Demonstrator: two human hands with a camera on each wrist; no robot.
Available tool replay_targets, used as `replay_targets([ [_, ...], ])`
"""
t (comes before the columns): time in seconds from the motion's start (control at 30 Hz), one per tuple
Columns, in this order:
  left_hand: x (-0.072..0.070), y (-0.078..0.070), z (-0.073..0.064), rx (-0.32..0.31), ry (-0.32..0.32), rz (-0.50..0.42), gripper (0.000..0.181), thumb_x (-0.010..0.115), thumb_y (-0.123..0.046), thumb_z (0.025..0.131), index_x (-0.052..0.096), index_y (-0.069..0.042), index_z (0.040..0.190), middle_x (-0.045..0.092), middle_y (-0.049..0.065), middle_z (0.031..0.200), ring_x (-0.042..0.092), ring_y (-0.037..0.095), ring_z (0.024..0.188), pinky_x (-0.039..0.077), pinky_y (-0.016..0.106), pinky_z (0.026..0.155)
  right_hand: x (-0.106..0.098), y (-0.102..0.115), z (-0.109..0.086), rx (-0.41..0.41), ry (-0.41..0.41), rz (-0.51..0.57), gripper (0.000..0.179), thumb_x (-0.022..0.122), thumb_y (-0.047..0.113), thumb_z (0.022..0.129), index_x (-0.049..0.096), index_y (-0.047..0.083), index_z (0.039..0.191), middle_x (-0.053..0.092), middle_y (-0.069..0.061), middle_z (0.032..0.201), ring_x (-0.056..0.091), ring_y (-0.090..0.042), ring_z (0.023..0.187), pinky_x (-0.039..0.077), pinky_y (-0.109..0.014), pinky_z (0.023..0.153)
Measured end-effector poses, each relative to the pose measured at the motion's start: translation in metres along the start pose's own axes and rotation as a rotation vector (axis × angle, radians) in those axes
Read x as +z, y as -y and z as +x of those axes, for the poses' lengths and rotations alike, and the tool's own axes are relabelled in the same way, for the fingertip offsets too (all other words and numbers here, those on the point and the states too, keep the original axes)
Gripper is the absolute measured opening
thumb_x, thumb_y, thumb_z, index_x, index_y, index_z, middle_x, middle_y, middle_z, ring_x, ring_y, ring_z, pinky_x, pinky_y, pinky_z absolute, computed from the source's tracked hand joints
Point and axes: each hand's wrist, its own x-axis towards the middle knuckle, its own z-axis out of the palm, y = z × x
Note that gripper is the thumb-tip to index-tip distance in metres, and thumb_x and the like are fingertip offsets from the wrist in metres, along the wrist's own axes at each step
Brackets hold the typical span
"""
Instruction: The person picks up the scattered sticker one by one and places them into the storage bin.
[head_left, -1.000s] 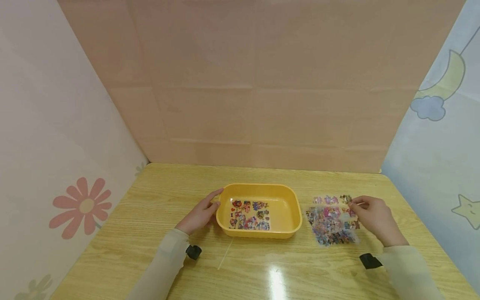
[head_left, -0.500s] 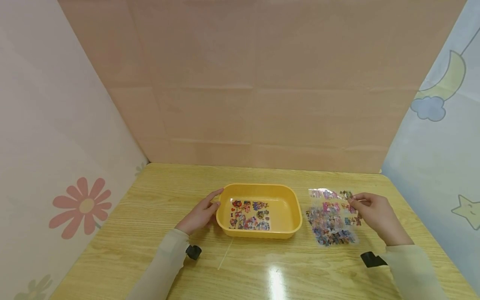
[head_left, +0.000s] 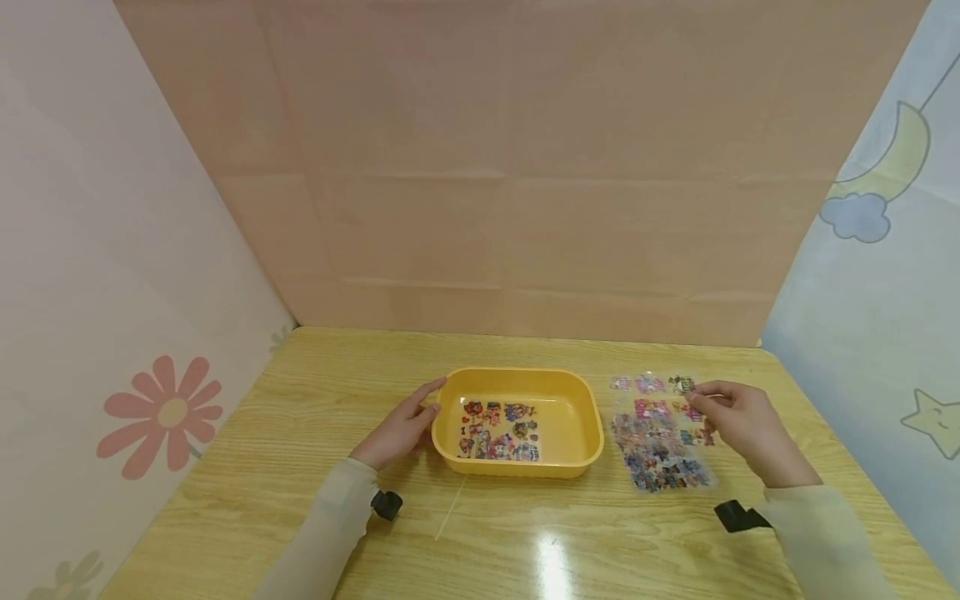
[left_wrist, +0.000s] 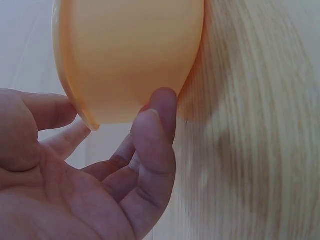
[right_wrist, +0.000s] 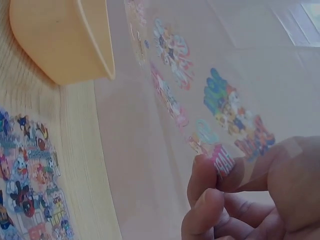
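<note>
My right hand point(head_left: 738, 425) pinches a transparent sticker sheet point(head_left: 651, 408) by its right side, between thumb and fingers. In the right wrist view, this sheet point(right_wrist: 172, 52) stands tilted above the table, its colourful cartoon stickers showing through. Below it lie more sticker sheets point(head_left: 667, 473), partly overlapped by the held one. At the left end of a yellow plastic basin point(head_left: 525, 471), my left hand point(head_left: 397, 429) grips the rim; in the left wrist view its fingers point(left_wrist: 152, 145) curl against the outer wall. Another sticker sheet point(head_left: 498, 433) lies flat inside the basin.
The wooden table point(head_left: 337, 358) ends at a brown paper-covered wall point(head_left: 510, 208) behind. Decorated white panels stand on both sides. A thin pale strip point(head_left: 450, 512) lies in front of the basin. Black wrist devices point(head_left: 738, 517) sit on both wrists.
My right hand has brought the pinched sticker sheet up and slightly left, uncovering more of the sheets below. The left hand and the basin stay where they were.
</note>
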Motion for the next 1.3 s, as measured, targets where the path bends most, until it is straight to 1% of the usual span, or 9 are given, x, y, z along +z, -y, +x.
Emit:
replay_targets([
  [0.1, 0.0, -0.001, -0.001, 0.0, 0.002, -0.003, 0.051, 0.044, -0.028, 0.109, 0.03, -0.029, 0.158, 0.06, 0.014, 0.102, 0.063, 0.029, 0.076, 0.046, 0.035, 0.057, 0.002, 0.003, 0.0, 0.004, 0.006, 0.005, 0.059, 0.047, 0.041, 0.106, 0.049, -0.009, 0.138, 0.07, -0.01, 0.103, 0.06, -0.02, 0.069, 0.05, -0.037, 0.059],
  [0.23, -0.001, -0.001, -0.003, 0.001, 0.0, -0.003, 0.051, 0.044, -0.028, 0.109, 0.03, -0.028, 0.158, 0.059, 0.014, 0.101, 0.062, 0.029, 0.075, 0.046, 0.036, 0.056, 0.006, 0.009, 0.001, 0.009, 0.015, 0.014, 0.059, 0.049, 0.041, 0.105, 0.05, -0.008, 0.137, 0.069, -0.01, 0.101, 0.059, -0.02, 0.069, 0.047, -0.037, 0.057],
  [0.4, -0.001, 0.0, -0.002, 0.002, -0.007, 0.003, 0.051, 0.044, -0.028, 0.109, 0.03, -0.028, 0.158, 0.06, 0.014, 0.102, 0.063, 0.028, 0.076, 0.046, 0.036, 0.057, 0.01, 0.015, 0.003, 0.009, 0.018, 0.024, 0.056, 0.05, 0.04, 0.105, 0.051, -0.006, 0.135, 0.068, -0.014, 0.101, 0.058, -0.021, 0.069, 0.044, -0.037, 0.056],
  [0.5, -0.001, 0.0, -0.002, 0.006, -0.004, 0.005, 0.051, 0.044, -0.028, 0.109, 0.029, -0.028, 0.158, 0.06, 0.014, 0.102, 0.063, 0.029, 0.076, 0.046, 0.035, 0.057, 0.013, 0.018, 0.004, 0.005, 0.016, 0.028, 0.054, 0.051, 0.039, 0.105, 0.051, -0.007, 0.135, 0.068, -0.013, 0.1, 0.057, -0.019, 0.069, 0.042, -0.036, 0.055],
  [0.63, -0.001, 0.001, -0.001, 0.005, -0.001, 0.002, 0.05, 0.043, -0.027, 0.109, 0.03, -0.032, 0.158, 0.061, 0.013, 0.101, 0.062, 0.028, 0.074, 0.047, 0.034, 0.057, 0.016, 0.023, 0.004, -0.001, 0.012, 0.033, 0.053, 0.051, 0.036, 0.106, 0.051, -0.009, 0.135, 0.069, -0.01, 0.1, 0.057, -0.019, 0.069, 0.04, -0.036, 0.054],
  [0.77, -0.001, 0.002, -0.001, -0.005, -0.005, 0.001, 0.05, 0.043, -0.027, 0.109, 0.031, -0.036, 0.156, 0.061, 0.013, 0.1, 0.062, 0.027, 0.073, 0.048, 0.032, 0.057, 0.019, 0.028, 0.006, -0.012, 0.016, 0.034, 0.053, 0.05, 0.034, 0.106, 0.051, -0.009, 0.136, 0.067, -0.012, 0.103, 0.057, -0.02, 0.071, 0.042, -0.035, 0.058],
  [1.0, -0.002, 0.001, -0.001, 0.006, 0.005, 0.001, 0.05, 0.044, -0.028, 0.109, 0.03, -0.033, 0.157, 0.06, 0.014, 0.1, 0.063, 0.028, 0.074, 0.048, 0.032, 0.056, 0.026, 0.035, 0.01, -0.023, 0.028, 0.063, 0.049, 0.049, 0.03, 0.107, 0.051, -0.01, 0.136, 0.066, -0.013, 0.103, 0.057, -0.021, 0.068, 0.043, -0.034, 0.06],
  [1.13, -0.002, 0.0, -0.002, 0.007, 0.015, -0.003, 0.051, 0.044, -0.028, 0.109, 0.029, -0.032, 0.158, 0.06, 0.013, 0.1, 0.062, 0.028, 0.074, 0.047, 0.032, 0.056, 0.032, 0.039, 0.012, -0.034, 0.038, 0.086, 0.046, 0.049, 0.027, 0.107, 0.052, -0.01, 0.135, 0.066, -0.014, 0.106, 0.056, -0.022, 0.069, 0.045, -0.034, 0.062],
  [1.3, -0.001, -0.001, -0.004, 0.015, 0.009, -0.005, 0.052, 0.043, -0.028, 0.109, 0.029, -0.029, 0.158, 0.06, 0.014, 0.1, 0.062, 0.031, 0.075, 0.046, 0.035, 0.055, 0.039, 0.045, 0.013, -0.042, 0.059, 0.112, 0.042, 0.049, 0.022, 0.107, 0.053, -0.01, 0.134, 0.066, -0.016, 0.11, 0.055, -0.019, 0.067, 0.044, -0.033, 0.056],
])
